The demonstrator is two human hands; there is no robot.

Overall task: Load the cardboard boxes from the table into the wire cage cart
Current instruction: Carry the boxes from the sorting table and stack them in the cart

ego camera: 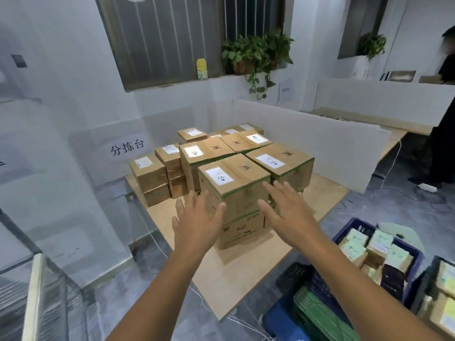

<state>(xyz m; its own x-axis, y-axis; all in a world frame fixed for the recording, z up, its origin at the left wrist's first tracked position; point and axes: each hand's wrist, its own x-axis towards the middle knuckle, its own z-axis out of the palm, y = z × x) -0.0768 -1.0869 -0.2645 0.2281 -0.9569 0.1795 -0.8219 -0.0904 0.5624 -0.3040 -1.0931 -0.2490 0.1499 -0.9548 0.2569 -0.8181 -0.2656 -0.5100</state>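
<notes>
Several cardboard boxes with white labels stand packed together on a low wooden table [246, 279]. The nearest tall box [236, 190] stands at the front of the group, with a green stripe under its lid. My left hand [194, 217] hovers with spread fingers just in front of its left face. My right hand [288, 210] is spread in front of its right corner. Neither hand holds anything. A wire cage cart [29, 291] shows partly at the lower left edge.
White partition boards [307, 136] wall the table at the back and right. A blue crate [413, 257] of small packages and stacked green and blue crates [317, 313] sit on the floor at the lower right. A person in black [445, 134] stands at the far right.
</notes>
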